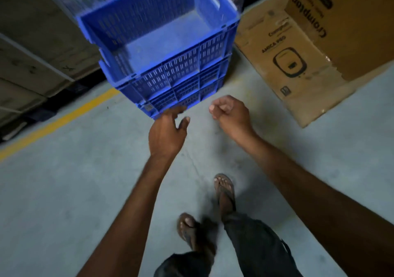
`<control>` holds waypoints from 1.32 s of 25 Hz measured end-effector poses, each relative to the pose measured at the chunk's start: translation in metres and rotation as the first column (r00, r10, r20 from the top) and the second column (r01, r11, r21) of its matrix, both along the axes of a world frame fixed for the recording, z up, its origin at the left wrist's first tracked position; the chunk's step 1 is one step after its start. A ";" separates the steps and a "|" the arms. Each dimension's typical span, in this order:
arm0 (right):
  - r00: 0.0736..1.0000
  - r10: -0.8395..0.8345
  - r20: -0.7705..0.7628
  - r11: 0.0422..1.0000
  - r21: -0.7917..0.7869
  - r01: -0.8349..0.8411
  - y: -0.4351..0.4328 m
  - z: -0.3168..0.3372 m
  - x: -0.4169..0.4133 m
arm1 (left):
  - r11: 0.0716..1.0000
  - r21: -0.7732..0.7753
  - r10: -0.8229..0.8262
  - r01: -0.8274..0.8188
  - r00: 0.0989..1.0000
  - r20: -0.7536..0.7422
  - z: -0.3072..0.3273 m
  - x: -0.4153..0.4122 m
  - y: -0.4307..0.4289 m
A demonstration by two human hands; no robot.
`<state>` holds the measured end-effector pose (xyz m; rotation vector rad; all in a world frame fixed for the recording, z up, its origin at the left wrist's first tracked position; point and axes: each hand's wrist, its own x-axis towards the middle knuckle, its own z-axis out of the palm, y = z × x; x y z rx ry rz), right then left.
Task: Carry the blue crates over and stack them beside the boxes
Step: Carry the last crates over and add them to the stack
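- A stack of blue plastic crates with slotted walls (181, 70) stands on the grey concrete floor (64, 191). It is just beside a big brown cardboard box with a printed picture (298, 63). I count about three crates.
- The person's left hand (168, 131) is down by the bottom corner of the stack. Its fingers are loose and spread, and it holds nothing. They are blurry, so I cannot tell if they touch the crate.
- The right hand (230, 112) is a little apart from the stack. Its fingers are curled in like a fist, with nothing inside.
- I think this stack is already in its place. The top crate looks a bit crooked, so the next move may be a small push to line it up, or a walk to fetch more.
- The far side of the top crate and part of the box are cut off. The dark shelves on the left are hard to make out. I see no other crates.
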<state>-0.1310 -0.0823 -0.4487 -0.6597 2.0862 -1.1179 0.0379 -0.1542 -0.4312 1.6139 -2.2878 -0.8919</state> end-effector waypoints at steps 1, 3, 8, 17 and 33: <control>0.996 0.042 -0.080 0.999 0.022 -0.040 0.025 0.036 0.002 | 1.000 -0.004 -0.025 0.025 1.000 0.001 0.037 0.007 0.021; 0.985 0.083 -0.150 0.996 0.028 -0.080 0.076 0.097 0.011 | 0.998 -0.022 -0.063 0.063 0.998 -0.006 0.097 0.021 0.066; 0.912 0.171 -0.372 0.982 -0.012 -0.189 0.210 0.221 0.047 | 0.973 -0.127 -0.195 0.191 0.981 -0.018 0.203 0.051 0.176; 0.725 0.023 -0.688 1.000 0.023 -0.010 0.482 0.322 0.093 | 0.606 -0.417 -0.664 0.677 0.720 0.203 0.296 0.038 0.390; 0.203 -0.962 0.182 0.173 -0.171 0.970 1.147 0.311 0.178 | -0.074 -0.192 -0.997 0.978 -0.078 -0.011 0.316 -0.103 1.032</control>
